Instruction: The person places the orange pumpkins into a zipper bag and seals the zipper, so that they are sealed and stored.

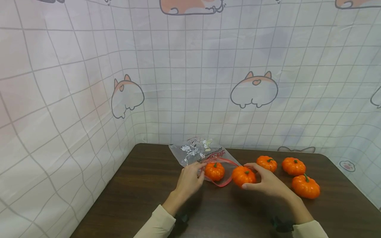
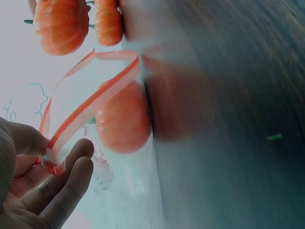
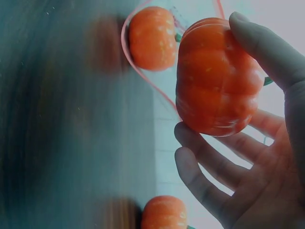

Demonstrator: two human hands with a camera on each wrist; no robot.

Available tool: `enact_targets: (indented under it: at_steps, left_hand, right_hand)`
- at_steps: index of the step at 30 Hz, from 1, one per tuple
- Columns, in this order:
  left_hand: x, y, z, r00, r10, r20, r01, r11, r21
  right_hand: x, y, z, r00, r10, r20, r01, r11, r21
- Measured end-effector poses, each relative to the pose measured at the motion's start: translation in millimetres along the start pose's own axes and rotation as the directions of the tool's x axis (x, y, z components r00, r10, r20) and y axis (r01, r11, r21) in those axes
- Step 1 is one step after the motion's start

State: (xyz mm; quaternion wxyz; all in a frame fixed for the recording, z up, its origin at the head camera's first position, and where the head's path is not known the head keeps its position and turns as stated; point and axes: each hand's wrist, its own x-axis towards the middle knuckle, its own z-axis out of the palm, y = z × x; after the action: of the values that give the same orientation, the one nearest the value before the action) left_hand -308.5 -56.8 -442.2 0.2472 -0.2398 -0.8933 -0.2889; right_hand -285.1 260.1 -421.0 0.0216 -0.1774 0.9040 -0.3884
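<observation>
A clear plastic bag [image 1: 186, 155] with printed cartoon figures and a red-edged mouth lies on the table. My left hand [image 1: 190, 178] pinches the bag's red rim [image 2: 97, 98] between thumb and fingers, so the mouth stands open. One small orange pumpkin [image 1: 214, 171] sits inside the bag, close behind the rim. Just right of the mouth, my right hand [image 1: 269, 181] holds another pumpkin [image 3: 219, 78] between thumb and fingers. That pumpkin is raised off the table in the right wrist view.
Right of my right hand are three more pumpkins: one at the back [image 1: 266, 163], one farther right [image 1: 293, 166] and one nearer [image 1: 306, 186]. They stand on the dark wooden table [image 1: 134, 195]. A gridded cloth [image 1: 190, 82] with cartoon dogs hangs behind and to the left.
</observation>
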Motion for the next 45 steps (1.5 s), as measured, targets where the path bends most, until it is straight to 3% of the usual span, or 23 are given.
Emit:
enact_targets:
  at_steps: [9, 22, 31, 39, 45]
  left_hand:
    - [-0.6, 1.8, -0.3, 0.999, 0.028, -0.020, -0.027, 1.000, 0.011]
    - [-1.3, 1.9, 1.6, 0.999, 0.038, -0.010, -0.038, 0.999, 0.013]
    - [-1.3, 2.9, 1.7, 0.999, 0.035, 0.010, -0.035, 0.999, 0.012]
    - [-1.2, 3.4, 3.0, 0.998, -0.009, 0.063, 0.009, 1.000, -0.005]
    - [-1.9, 4.1, 3.6, 0.998, 0.008, 0.058, -0.008, 1.000, 0.002]
  right_hand:
    - [5, -1, 14.8, 0.999, -0.028, 0.025, 0.029, 0.999, -0.014]
    - [12, -5, 36.8, 0.998, -0.061, 0.000, 0.060, 0.995, -0.077]
    - [15, -8, 50.4, 1.000, -0.003, -0.024, 0.001, 0.996, -0.087]
    - [19, -13, 58.1, 0.997, 0.047, -0.055, -0.052, 0.994, -0.098]
    - [24, -18, 62.8, 0.995, 0.075, -0.071, -0.082, 0.991, -0.107]
